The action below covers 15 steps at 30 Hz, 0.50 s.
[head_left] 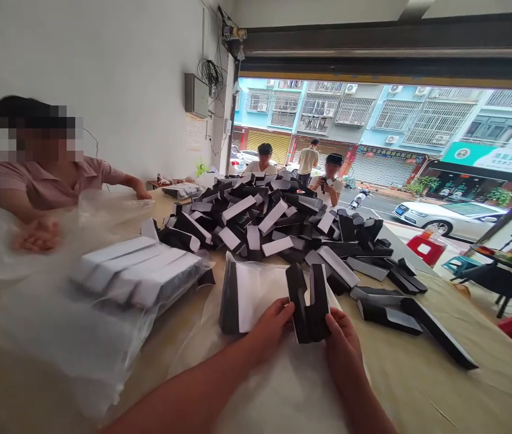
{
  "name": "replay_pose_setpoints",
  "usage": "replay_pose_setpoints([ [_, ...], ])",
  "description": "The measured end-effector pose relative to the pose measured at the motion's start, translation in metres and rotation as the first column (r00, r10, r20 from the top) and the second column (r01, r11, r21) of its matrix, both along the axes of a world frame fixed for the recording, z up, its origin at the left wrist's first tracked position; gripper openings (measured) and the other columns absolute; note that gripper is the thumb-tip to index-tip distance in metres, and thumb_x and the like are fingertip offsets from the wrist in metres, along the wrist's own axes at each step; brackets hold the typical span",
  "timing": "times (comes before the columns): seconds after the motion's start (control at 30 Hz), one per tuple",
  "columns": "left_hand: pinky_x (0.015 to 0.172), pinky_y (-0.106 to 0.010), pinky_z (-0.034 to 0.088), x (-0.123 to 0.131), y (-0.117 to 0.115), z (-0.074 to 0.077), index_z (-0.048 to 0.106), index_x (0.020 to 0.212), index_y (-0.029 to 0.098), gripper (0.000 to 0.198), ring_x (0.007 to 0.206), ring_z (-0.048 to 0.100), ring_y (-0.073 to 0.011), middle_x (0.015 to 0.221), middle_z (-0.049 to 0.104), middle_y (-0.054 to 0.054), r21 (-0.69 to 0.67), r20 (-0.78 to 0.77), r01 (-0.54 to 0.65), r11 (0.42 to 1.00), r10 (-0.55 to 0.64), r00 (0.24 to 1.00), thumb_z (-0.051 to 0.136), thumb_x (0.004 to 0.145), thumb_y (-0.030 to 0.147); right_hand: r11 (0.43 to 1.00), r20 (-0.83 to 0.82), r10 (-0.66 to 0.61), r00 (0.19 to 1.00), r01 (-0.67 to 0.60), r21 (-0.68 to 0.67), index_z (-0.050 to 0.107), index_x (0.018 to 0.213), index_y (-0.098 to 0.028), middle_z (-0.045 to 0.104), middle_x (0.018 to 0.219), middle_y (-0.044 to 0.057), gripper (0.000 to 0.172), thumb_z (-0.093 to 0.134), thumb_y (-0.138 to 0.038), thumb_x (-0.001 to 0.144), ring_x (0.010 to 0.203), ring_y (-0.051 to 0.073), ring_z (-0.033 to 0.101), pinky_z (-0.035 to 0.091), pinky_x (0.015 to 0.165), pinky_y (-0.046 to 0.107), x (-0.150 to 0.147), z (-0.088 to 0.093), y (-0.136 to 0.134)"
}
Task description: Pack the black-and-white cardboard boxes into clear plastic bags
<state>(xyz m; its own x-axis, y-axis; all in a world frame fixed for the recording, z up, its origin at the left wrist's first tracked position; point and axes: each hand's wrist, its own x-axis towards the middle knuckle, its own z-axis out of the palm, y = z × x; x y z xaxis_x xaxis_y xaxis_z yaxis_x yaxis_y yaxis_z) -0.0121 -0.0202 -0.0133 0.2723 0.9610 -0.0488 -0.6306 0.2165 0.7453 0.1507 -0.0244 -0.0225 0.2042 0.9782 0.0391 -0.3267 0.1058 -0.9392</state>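
Between my two hands is a folded black cardboard piece [316,322], black on the faces turned to me, with a notch in its upper middle. My left hand [274,328] pinches its left edge, and my right hand [344,340] grips its right edge. Just left of it, a stack of black-and-white cardboard pieces [229,301] stands on a translucent plastic sheet [201,337]. Beyond my hands rises a big heap of similar black and white pieces [278,220]. Several loose pieces [391,316] lie to the right of my right hand.
At the left, white pieces in a clear plastic bag [138,271] lie before a seated person [52,181], whose hands are near the plastic. Two more people sit beyond the heap. A red stool [425,248] stands past the right side of the cloth-covered table [473,313].
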Motion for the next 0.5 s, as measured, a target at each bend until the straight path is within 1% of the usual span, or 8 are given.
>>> replay_pose_setpoints([
  [0.1,0.084,-0.033,0.047,-0.0006,-0.0008,0.0018,0.066,0.111,0.017,0.049,0.091,0.064,-0.0202,0.104,0.071,-0.008,-0.018,-0.019,-0.005,1.000,0.004,1.000,0.080,0.074,0.046,0.999,0.103,-0.031,0.994,0.028,0.038,0.065,0.098,-0.027,0.069,0.089,-0.002,0.037,0.080,-0.050,0.073,0.082,0.019,0.062,0.049,0.071,0.029,-0.0019,0.0033,-0.0044],
  [0.2,0.081,-0.033,0.047,-0.0008,-0.0013,0.0027,0.066,0.111,0.018,0.046,0.088,0.063,-0.0195,0.102,0.070,-0.008,-0.020,-0.012,-0.013,1.000,0.013,1.000,0.079,0.076,0.045,0.996,0.160,-0.054,0.986,0.041,0.079,0.065,0.097,-0.026,0.068,0.089,0.001,0.037,0.080,-0.050,0.072,0.085,0.021,0.061,0.049,0.075,0.031,-0.0043,0.0061,-0.0066],
  [0.33,0.082,-0.034,0.047,-0.0017,-0.0020,0.0042,0.067,0.110,0.018,0.041,0.090,0.063,-0.0203,0.099,0.071,-0.007,0.006,0.006,0.012,1.000,-0.012,1.000,0.077,0.079,0.042,0.992,0.200,-0.056,0.978,0.032,0.118,0.064,0.098,-0.025,0.068,0.090,0.002,0.038,0.079,-0.049,0.073,0.085,0.021,0.061,0.049,0.075,0.032,-0.0064,0.0081,-0.0064],
  [0.4,0.083,-0.034,0.046,-0.0023,-0.0024,0.0050,0.067,0.111,0.019,0.040,0.091,0.064,-0.0211,0.099,0.071,-0.007,0.023,0.014,0.034,0.999,-0.034,0.999,0.077,0.079,0.042,0.988,0.207,-0.073,0.976,0.043,0.146,0.063,0.099,-0.025,0.068,0.091,0.003,0.039,0.079,-0.050,0.073,0.085,0.022,0.062,0.049,0.074,0.033,-0.0075,0.0090,-0.0061],
  [0.5,0.083,-0.033,0.045,-0.0033,-0.0031,0.0061,0.067,0.112,0.020,0.042,0.090,0.064,-0.0206,0.100,0.071,-0.007,0.018,0.002,0.031,0.999,-0.031,1.000,0.077,0.079,0.043,0.987,0.219,-0.079,0.973,0.045,0.155,0.062,0.100,-0.025,0.068,0.092,0.004,0.042,0.079,-0.052,0.072,0.084,0.023,0.063,0.051,0.074,0.034,-0.0096,0.0106,-0.0068],
])
